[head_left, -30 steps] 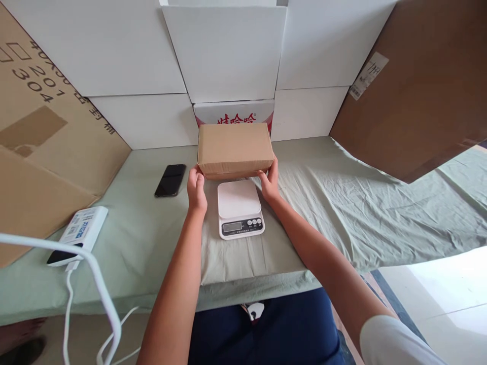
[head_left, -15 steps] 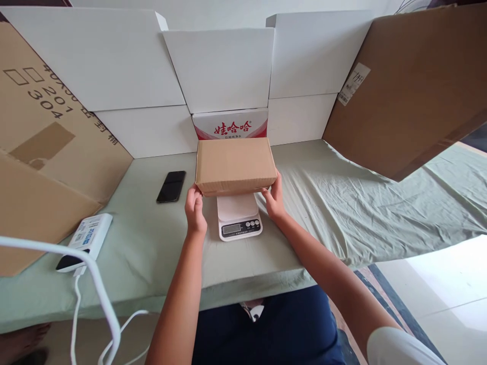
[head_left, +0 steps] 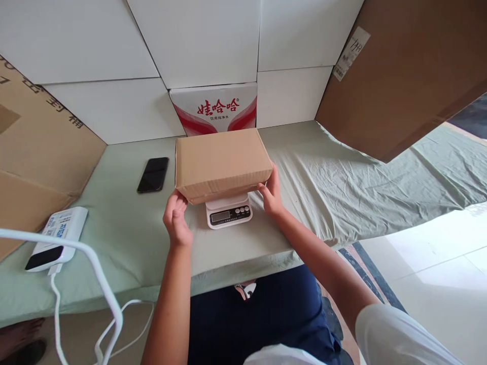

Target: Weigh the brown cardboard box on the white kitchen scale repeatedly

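A pale green sheet (head_left: 342, 172) is covering the table across the middle of the frame. At centre, a brown cardboard box (head_left: 222, 162) is sitting over a white scale (head_left: 228, 212), its long axis running left to right. The right hand (head_left: 271, 191) is pressing the box's right end with spread fingers; the left hand (head_left: 175, 219), lower left, is cupping its near-left corner, both equally near.

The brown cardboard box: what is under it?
Under the brown cardboard box sits a white digital kitchen scale; only its display and buttons show, and its weighing platform is mostly covered.
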Available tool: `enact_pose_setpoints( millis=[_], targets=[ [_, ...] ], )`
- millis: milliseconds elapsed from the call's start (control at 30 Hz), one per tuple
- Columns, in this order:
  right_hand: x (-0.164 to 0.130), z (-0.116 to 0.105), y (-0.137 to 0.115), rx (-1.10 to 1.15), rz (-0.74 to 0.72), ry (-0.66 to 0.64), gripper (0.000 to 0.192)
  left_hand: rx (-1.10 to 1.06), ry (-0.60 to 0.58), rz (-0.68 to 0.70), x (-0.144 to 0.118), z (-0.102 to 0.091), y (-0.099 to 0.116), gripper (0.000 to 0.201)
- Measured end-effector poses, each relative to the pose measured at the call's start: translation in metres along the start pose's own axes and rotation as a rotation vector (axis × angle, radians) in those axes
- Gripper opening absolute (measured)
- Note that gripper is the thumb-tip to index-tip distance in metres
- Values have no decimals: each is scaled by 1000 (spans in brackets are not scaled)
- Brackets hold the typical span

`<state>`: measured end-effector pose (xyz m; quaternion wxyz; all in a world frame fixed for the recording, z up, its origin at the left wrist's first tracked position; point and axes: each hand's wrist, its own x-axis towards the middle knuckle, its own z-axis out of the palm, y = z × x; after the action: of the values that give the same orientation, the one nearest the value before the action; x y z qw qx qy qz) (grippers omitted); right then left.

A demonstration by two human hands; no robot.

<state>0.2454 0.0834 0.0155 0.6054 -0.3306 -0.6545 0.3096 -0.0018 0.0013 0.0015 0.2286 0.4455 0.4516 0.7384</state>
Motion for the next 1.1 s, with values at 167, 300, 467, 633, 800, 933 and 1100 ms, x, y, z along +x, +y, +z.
enact_pose_setpoints(
  millis=[167,300,467,633,800,933,1100],
  targets=[
    [2,1,0,-4,2,13,64,23,5,-76,-4,-3,-2,75],
    [3,0,-1,-40,16,12,60,36,33,-114,-2,-4,-6,75],
    [3,1,-1,-29,19,10,57,37,58,-144,-1,-6,-11,77],
    [3,2,1,-25,29,12,56,30,70,-142,0,-6,-15,77],
    [3,2,0,-16,39,16,53,16,80,-145,1,-7,-18,76],
    [2,2,1,-10,43,19,54,30,79,-142,0,-6,-16,75],
    [1,2,4,-11,28,72,60,21,75,-126,0,-4,-10,74]
  ],
)
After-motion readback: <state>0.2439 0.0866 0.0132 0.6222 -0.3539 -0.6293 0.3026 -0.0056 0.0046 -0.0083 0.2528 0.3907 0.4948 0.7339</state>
